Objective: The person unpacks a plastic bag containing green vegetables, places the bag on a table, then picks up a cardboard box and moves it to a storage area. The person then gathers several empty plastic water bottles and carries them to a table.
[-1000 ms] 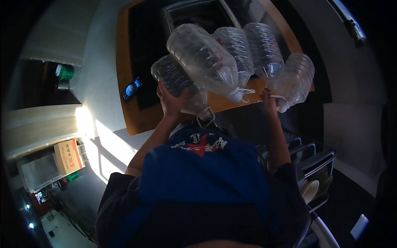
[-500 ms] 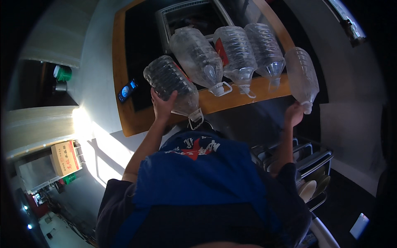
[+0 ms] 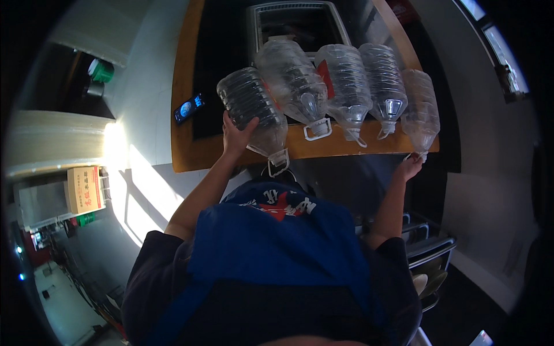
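Several large clear plastic bottles lie side by side, necks toward me, along the near edge of the table (image 3: 225,158). My left hand (image 3: 236,134) grips the side of the leftmost bottle (image 3: 251,95), thumb and fingers spread around it; its white handle hangs over the edge. At the right end, my right hand (image 3: 410,166) has its fingers closed at the neck of another bottle (image 3: 420,109). Between these two are a cloudy bottle (image 3: 288,72), a bottle with a red label (image 3: 346,81) and a ribbed bottle (image 3: 384,78), each with a white handle.
A phone (image 3: 189,108) with a lit screen lies on the table's left side. Behind the bottles is a grey-framed opening (image 3: 254,29). Metal-framed chairs (image 3: 430,251) stand below the table at right. A cardboard box (image 3: 85,189) sits far left.
The rightmost bottle has moved left and is now in line beside the others, with my right hand still at its neck. My left hand stays on the leftmost bottle. The whole view has shifted.
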A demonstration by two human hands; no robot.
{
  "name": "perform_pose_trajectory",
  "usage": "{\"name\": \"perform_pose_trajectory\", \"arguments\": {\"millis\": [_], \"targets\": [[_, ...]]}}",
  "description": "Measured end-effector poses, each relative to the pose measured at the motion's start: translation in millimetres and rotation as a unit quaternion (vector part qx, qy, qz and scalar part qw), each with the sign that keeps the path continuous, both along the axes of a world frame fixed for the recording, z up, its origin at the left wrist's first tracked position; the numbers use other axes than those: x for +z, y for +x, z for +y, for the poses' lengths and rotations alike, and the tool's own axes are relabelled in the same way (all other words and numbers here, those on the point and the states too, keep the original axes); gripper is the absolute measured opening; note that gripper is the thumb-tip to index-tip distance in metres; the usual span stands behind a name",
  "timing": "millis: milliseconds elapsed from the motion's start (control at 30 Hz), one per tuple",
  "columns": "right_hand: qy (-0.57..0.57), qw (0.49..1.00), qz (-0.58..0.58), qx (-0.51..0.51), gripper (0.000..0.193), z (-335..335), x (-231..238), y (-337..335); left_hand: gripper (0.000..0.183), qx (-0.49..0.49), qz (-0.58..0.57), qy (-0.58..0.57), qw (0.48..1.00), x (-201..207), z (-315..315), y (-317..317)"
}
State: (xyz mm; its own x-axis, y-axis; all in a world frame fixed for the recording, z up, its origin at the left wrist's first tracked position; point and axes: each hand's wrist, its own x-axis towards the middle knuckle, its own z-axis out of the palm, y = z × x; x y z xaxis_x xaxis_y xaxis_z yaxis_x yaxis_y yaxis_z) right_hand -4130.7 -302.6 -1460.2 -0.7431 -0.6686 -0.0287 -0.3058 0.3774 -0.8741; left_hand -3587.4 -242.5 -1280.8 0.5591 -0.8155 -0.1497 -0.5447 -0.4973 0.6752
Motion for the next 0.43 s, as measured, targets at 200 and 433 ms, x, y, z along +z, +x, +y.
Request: {"name": "perform_pose_trajectory", "arguments": {"millis": [200, 433], "targets": [[0.024, 0.995, -0.098, 0.003, 0.030, -8, 92, 212, 0.118, 0.008, 0.033, -0.007, 0.999, 93, 13, 223], [0.084, 0.991, 0.089, 0.062, 0.038, 181, 269, 720, 0.080, 0.019, -0.023, 0.017, 0.999, 246, 205, 736]]}}
